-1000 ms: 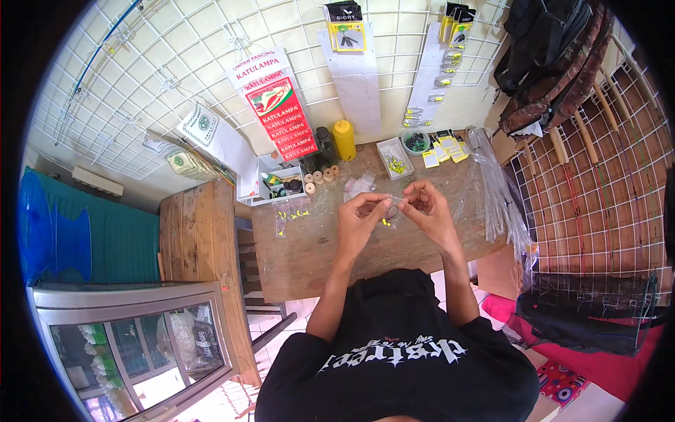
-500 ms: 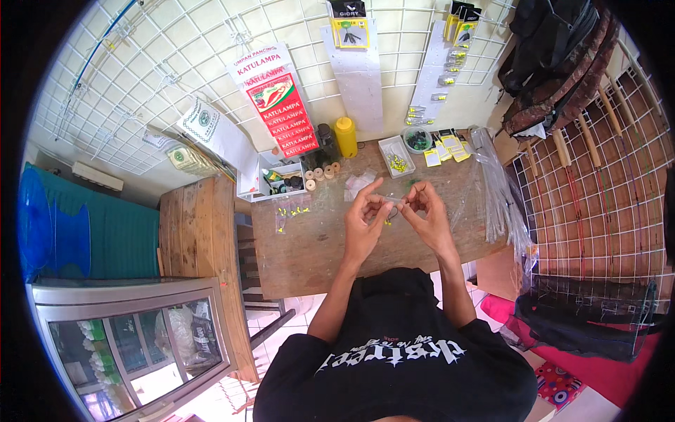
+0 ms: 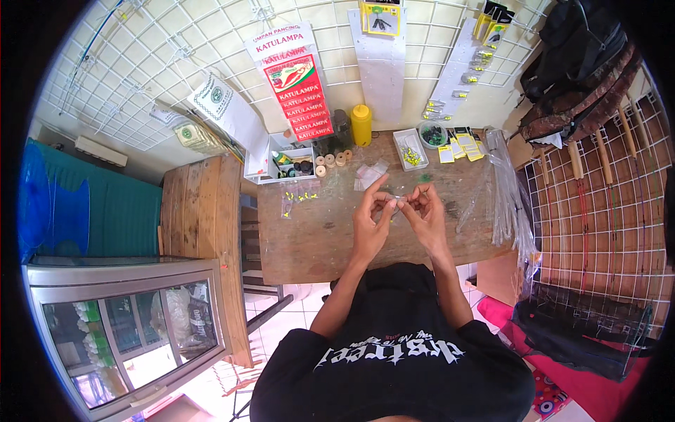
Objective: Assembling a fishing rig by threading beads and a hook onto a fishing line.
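Over the middle of the wooden table (image 3: 302, 246), my left hand (image 3: 370, 224) and my right hand (image 3: 427, 219) meet fingertip to fingertip. Both pinch a small clear plastic bag (image 3: 399, 200), which the fingers partly cover. A speck of yellow-green shows just below the pinch, too small to make out. Beyond my left hand lie several flat clear bags (image 3: 368, 176). Small clear packets with yellow-green pieces (image 3: 302, 197) rest farther left. Past my right hand stands a white tray (image 3: 422, 163) holding more yellow-green pieces.
Along the back are a white box (image 3: 264, 176) of small bottles, round wooden-looking spools (image 3: 330, 164), a yellow squeeze bottle (image 3: 361, 126), a round tub (image 3: 432, 133) and yellow cards (image 3: 458, 148). Long clear plastic sleeves (image 3: 500, 190) lie at the right edge. A glass-fronted cabinet (image 3: 130, 274) stands left.
The view has shifted, so the table and wall sit farther right in it. My fingertips have drawn slightly closer together around the bag, and the yellow-green bit under them shows less.
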Demonstrator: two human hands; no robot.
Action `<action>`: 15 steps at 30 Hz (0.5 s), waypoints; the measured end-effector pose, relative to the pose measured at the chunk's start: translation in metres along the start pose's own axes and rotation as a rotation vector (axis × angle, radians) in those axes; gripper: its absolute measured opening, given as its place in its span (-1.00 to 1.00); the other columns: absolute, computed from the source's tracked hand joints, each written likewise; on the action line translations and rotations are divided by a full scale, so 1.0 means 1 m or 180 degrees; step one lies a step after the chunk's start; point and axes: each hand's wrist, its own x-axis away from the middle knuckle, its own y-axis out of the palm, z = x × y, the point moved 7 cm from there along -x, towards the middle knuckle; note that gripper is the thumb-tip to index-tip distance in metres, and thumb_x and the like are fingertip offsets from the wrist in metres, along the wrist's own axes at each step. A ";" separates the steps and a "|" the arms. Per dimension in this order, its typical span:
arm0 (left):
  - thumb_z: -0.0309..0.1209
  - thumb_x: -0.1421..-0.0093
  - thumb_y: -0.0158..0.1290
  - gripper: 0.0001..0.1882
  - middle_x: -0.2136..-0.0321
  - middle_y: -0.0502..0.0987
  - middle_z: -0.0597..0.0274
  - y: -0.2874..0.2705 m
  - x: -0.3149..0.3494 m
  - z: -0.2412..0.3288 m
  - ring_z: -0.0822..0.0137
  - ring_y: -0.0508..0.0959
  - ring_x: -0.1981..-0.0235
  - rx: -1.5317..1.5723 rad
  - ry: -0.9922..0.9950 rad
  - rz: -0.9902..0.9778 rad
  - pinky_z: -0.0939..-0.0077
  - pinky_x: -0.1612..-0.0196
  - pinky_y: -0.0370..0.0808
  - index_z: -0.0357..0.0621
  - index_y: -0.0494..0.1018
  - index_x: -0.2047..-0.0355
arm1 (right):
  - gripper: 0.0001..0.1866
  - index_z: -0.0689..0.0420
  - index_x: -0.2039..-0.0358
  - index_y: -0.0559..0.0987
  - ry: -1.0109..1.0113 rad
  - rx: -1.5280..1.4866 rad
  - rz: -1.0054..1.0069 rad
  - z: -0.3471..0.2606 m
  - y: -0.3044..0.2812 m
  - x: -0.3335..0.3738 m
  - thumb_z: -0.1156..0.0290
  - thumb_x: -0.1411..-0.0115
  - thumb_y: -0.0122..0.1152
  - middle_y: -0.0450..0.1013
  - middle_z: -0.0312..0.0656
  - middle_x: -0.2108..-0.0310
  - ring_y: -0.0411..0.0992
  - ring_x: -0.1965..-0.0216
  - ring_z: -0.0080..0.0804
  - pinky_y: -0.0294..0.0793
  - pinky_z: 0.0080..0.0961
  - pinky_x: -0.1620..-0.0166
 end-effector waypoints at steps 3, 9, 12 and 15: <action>-0.52 -0.18 0.09 -0.61 0.38 0.49 0.33 -0.015 0.002 -0.013 0.55 0.47 0.32 0.0260 -0.0476 0.0210 0.66 0.19 0.43 -0.26 0.36 -0.04 | -0.72 0.14 0.32 0.33 0.0086 -0.0041 0.0113 0.013 -0.001 -0.005 0.65 -0.06 0.25 0.42 -0.32 0.43 0.39 0.37 -0.67 0.35 -0.70 0.28; -0.50 -0.15 0.15 -0.88 0.42 0.53 0.33 -0.060 0.015 -0.054 0.58 0.47 0.39 0.0440 -0.0668 0.0763 0.71 0.24 0.40 -0.30 0.53 0.32 | -0.71 0.12 0.30 0.36 0.0966 -0.0513 -0.0107 0.059 0.022 -0.004 0.62 -0.05 0.29 0.52 -0.27 0.43 0.41 0.37 -0.67 0.36 -0.69 0.28; -0.49 -0.16 0.14 -0.87 0.41 0.53 0.34 -0.081 0.017 -0.066 0.60 0.46 0.39 0.0000 -0.0648 0.0909 0.72 0.28 0.37 -0.30 0.52 0.30 | -0.71 0.12 0.27 0.37 0.1004 -0.0491 -0.0213 0.087 0.036 -0.012 0.61 -0.05 0.29 0.51 -0.29 0.44 0.41 0.37 -0.66 0.36 -0.68 0.30; -0.44 -0.17 0.14 -0.85 0.45 0.53 0.33 -0.110 0.020 -0.077 0.59 0.47 0.39 -0.0144 -0.0566 0.1216 0.71 0.32 0.39 -0.30 0.53 0.31 | -0.70 0.14 0.25 0.38 0.1079 -0.0383 -0.0447 0.110 0.062 -0.019 0.59 -0.05 0.30 0.50 -0.29 0.45 0.41 0.36 -0.65 0.36 -0.68 0.32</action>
